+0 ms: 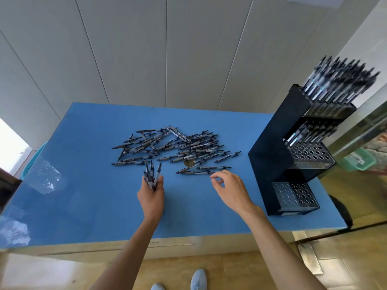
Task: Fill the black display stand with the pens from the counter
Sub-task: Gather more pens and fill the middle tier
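A person's left hand (151,195) grips a small bundle of pens (151,174), tips pointing away. The right hand (229,188) hovers with thumb and forefinger curled towards a pinch, holding nothing, just short of the nearest loose pen (193,172), which lies crosswise before it. The pile of pens (173,148) lies beyond both hands; the black display stand (297,147), partly filled, stands right of the right hand

Bare counter (88,143) left of pens (173,148)
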